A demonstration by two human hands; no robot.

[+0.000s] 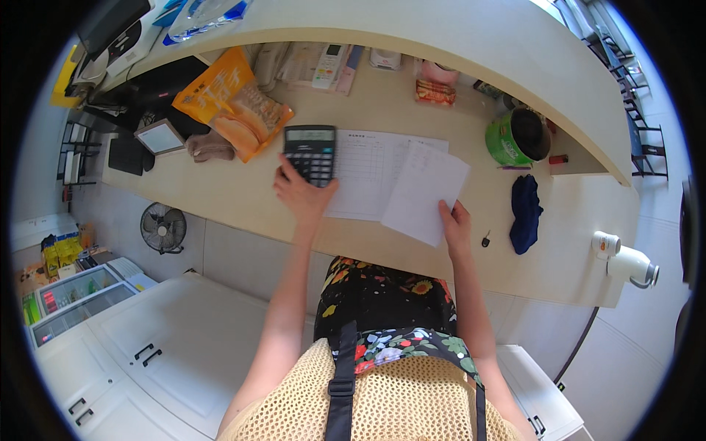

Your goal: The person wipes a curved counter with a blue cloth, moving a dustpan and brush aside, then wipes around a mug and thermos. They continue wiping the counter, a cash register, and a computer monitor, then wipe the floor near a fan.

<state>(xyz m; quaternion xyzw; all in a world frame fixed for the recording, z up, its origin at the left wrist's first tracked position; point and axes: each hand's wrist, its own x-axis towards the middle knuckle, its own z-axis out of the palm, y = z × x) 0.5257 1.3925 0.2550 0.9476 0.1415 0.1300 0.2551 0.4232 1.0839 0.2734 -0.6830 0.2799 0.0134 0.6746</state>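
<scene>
My left hand (303, 193) grips a black desk calculator (310, 151) around its lower end, fingers at the left edge and thumb at the lower right corner. The calculator is beside a printed form with a ruled table (358, 176), partly overlapping it or close to its left edge. My right hand (456, 226) pinches the lower right edge of a white paper sheet (422, 193), thumb on top. This sheet is tilted and covers the right part of the form. Faint writing shows on it.
Left stand an orange food bag (237, 110), a brown cloth (209, 147) and a framed card (160, 136). Rightward are a key (486, 239), a dark blue cloth (524, 215), a green tub (504, 138), and a white kettle (631, 265). A raised shelf (419, 33) overhangs the desk's back.
</scene>
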